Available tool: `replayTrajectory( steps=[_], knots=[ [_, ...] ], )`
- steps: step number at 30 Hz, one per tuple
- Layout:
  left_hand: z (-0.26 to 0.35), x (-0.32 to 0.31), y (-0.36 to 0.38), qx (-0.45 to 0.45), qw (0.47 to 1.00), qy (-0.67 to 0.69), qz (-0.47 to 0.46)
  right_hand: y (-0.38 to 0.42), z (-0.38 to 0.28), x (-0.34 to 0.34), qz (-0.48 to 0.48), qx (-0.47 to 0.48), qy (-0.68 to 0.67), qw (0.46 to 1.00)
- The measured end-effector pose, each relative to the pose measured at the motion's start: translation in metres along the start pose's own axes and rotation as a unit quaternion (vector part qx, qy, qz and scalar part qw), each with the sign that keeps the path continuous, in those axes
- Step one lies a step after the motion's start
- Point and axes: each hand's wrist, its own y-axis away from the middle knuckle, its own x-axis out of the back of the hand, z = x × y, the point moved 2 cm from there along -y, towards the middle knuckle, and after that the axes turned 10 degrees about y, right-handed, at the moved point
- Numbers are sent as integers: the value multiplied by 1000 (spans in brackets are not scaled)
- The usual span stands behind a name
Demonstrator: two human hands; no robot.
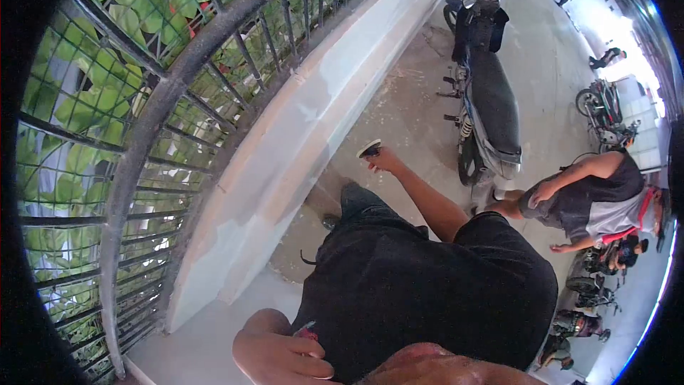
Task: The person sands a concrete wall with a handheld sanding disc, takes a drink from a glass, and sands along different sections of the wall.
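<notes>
My right hand [385, 161] reaches out ahead of my dark trousers, its fingers closed round a small black object with a pale rim [370, 148]. What kind of thing it is I cannot make out. At the lower left, close to my black shirt [420, 292], my left hand [285, 353] is curled. A small red object [307, 332] shows at its fingers, mostly hidden by them.
A low painted wall [278, 164] with a black metal fence [171, 93] runs along my left, leaves behind it. A black motorbike [491, 100] stands ahead. To the right, a person [591, 199] is close by; farther motorbikes [605, 110] and people line the side.
</notes>
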Motion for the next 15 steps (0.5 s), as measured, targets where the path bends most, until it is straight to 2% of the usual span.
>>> replayTrajectory(
  steps=[3, 6, 8, 10, 12, 14, 15],
  knots=[
    [-4, 12, -13, -32, 999, 0, -1, 10, 8, 1, 6, -6, 20, 1000],
    [-3, 20, -10, -47, 998, -8, 51, 16, 12, 2, 4, -8, 43, 999],
    [1, 21, 0, -54, 991, -19, 123, 15, 14, -1, -6, -18, 61, 998],
    [3, 18, 11, -67, 965, -36, 252, 10, 27, -5, 21, 19, -12, 1000],
    [5, 9, 17, -93, 892, -60, 438, 4, 33, -6, 3, 10, 8, 1000],
    [6, -1, 10, -127, 769, -76, 621, -4, 40, -15, -19, -5, 40, 999],
    [5, -3, 2, -145, 706, -74, 689, -11, 47, -18, -6, 19, 1, 1000]
  ],
)
